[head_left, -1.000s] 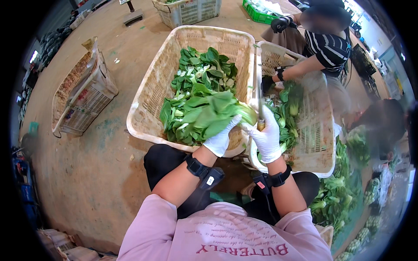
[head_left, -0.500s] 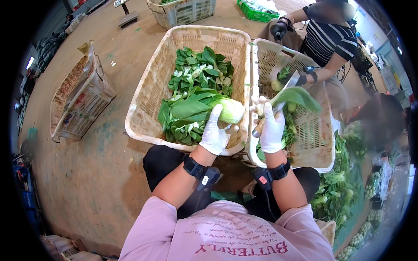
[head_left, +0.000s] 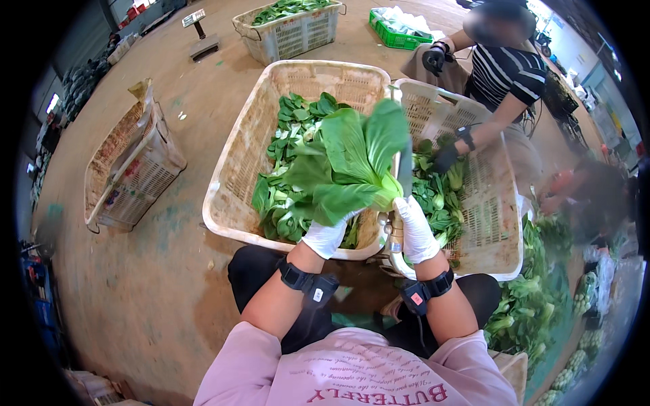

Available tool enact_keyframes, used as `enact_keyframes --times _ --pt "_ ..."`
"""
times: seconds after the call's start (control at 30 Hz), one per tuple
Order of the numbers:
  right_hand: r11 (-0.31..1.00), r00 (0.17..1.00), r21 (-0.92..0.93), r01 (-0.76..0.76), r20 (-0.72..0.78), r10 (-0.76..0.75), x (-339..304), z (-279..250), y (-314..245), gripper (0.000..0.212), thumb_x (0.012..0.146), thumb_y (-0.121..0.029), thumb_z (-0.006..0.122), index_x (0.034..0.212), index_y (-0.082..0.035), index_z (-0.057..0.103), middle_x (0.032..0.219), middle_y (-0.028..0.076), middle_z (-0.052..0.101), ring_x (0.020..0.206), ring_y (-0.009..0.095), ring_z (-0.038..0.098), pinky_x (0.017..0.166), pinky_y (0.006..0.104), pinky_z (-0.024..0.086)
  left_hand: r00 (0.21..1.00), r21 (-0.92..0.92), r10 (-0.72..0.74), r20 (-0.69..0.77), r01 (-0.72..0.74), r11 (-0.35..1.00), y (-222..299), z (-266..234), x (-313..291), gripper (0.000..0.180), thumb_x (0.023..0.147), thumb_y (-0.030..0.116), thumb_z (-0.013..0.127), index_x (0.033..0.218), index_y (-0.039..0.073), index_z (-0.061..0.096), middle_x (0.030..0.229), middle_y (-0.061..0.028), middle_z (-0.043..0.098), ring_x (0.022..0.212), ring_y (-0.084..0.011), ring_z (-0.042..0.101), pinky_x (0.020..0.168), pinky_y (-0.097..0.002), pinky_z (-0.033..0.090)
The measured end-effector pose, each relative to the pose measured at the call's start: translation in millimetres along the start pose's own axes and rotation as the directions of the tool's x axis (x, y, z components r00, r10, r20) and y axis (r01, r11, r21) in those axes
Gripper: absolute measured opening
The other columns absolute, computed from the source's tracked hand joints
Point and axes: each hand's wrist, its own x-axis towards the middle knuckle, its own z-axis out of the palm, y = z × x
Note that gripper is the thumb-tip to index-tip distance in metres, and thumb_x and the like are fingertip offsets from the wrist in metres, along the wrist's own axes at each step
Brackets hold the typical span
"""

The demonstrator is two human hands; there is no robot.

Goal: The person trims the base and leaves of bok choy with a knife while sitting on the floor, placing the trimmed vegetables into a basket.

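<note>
A large leafy bok choy (head_left: 362,166) is held up over the near right part of the left crate (head_left: 227,183), leaves fanned away from me and its pale base by my right fingers. My left hand (head_left: 326,238), in a white glove, grips it from below; the leaves hide most of those fingers. My right hand (head_left: 418,233), also gloved, is closed around a knife (head_left: 405,172) whose blade points away, beside the bok choy's right side. Loose green leaves (head_left: 277,203) lie in the left crate. Whole bok choy (head_left: 440,206) lie in the right crate (head_left: 497,250).
Across the right crate a person in a striped shirt (head_left: 504,71) reaches in with a black-gloved hand (head_left: 445,159). More greens (head_left: 521,298) are heaped at the right. Another crate (head_left: 132,162) stands at the left, with a filled crate (head_left: 291,34) and scale (head_left: 203,44) farther back.
The bok choy has turned from lying sideways to leaves pointing away, and both hands have come together at it. A loose leaf at the knife is gone. The person's gloved hand has moved nearer the greens.
</note>
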Motion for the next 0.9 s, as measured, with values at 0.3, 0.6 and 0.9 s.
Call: enact_keyframes --times 0.3,0.6,0.9 --pt "0.825 0.833 -0.318 0.468 -0.152 -0.531 8.8 -1.9 7.0 0.058 0.076 0.005 0.068 0.129 -0.001 0.043 0.116 0.007 0.052 0.106 0.015 0.054 0.093 0.0284 0.044 0.916 0.202 -0.399 -0.04 0.399 0.895 10.1 32.9 -1.7 0.026 0.09 0.025 0.059 0.106 0.005 0.059 0.096 -0.0044 0.065 0.085 -0.0126 0.061 0.072 -0.0256 0.045" --pt "0.256 0.585 -0.798 0.545 0.143 -0.799 1.8 5.7 2.9 0.062 0.065 0.001 0.077 0.121 -0.009 0.056 0.121 0.011 0.049 0.112 0.026 0.05 0.093 0.0324 0.043 0.817 0.467 0.469 -0.336 -0.288 0.836 21.9 30.1 1.8 0.034 0.079 0.011 0.073 0.1 0.005 0.048 0.083 0.0008 0.055 0.064 -0.0051 0.047 0.062 -0.0203 0.044" --pt "0.394 0.638 -0.714 0.578 0.095 -0.764 3.5 -0.1 12.8 0.059 0.064 0.0 0.078 0.118 -0.009 0.056 0.122 0.01 0.048 0.112 0.025 0.05 0.093 0.0335 0.043 0.842 -0.083 0.12 -0.525 -0.191 0.978 45.3 1.4 2.0 0.007 0.088 0.011 0.06 0.094 0.007 0.059 0.069 0.0019 0.056 0.051 -0.006 0.048 0.045 -0.0206 0.039"
